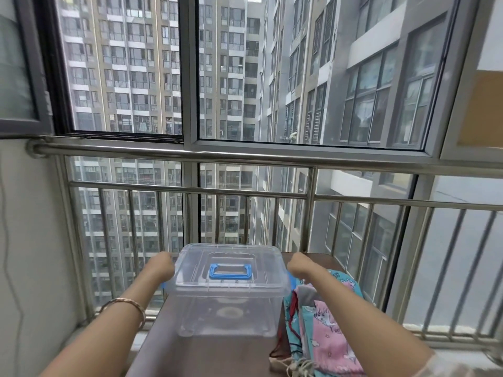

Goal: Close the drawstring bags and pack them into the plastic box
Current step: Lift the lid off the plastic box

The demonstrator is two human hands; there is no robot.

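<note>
A clear plastic box (226,308) with its lid on and a blue handle (230,270) stands on a dark brown table (206,357). My left hand (162,263) is at the box's left side and my right hand (299,263) at its right side, both with fingers curled by the lid edge where the blue side latches sit. The fingertips are hidden behind the hands. Several drawstring bags (324,327), pink and teal with cartoon prints, lie in a pile right of the box under my right forearm, white cords at the near end.
A steel railing (245,156) and large windows stand just behind the table. A white wall (30,240) is to the left. The table is narrow, with its left edge beside the box.
</note>
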